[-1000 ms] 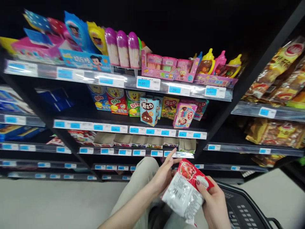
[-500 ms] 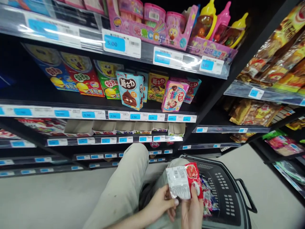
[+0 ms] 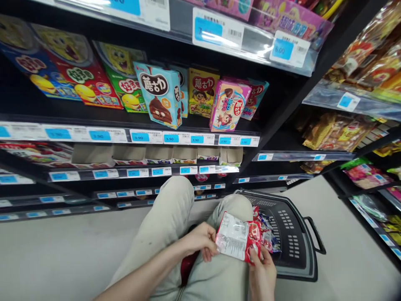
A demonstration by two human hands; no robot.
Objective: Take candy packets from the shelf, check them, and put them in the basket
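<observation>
A red and silver-white candy packet [image 3: 234, 237] lies across my lap with its printed back side up. My left hand [image 3: 203, 241] pinches the packet's left edge between thumb and fingers. At the lower right corner, my right hand [image 3: 262, 264] grips the packet, thumb on top of the red part. Just right of the packet stands a dark grey shopping basket [image 3: 296, 267], with several small colourful packets [image 3: 270, 234] inside it. The hands partly cover the packet's edges.
Ahead is a black shelf with a light blue snack box [image 3: 159, 96], a pink snack box [image 3: 230, 105] and several others. Open cardboard display trays [image 3: 130, 155] sit one level below. Bagged snacks [image 3: 340, 131] fill shelves at the right. My bent knees [image 3: 177, 194] face the shelves.
The view has tilted down and closer to the shelf. The packet has turned slightly clockwise and flattened lower over my lap. Both hands still hold it; the right has shifted to its corner.
</observation>
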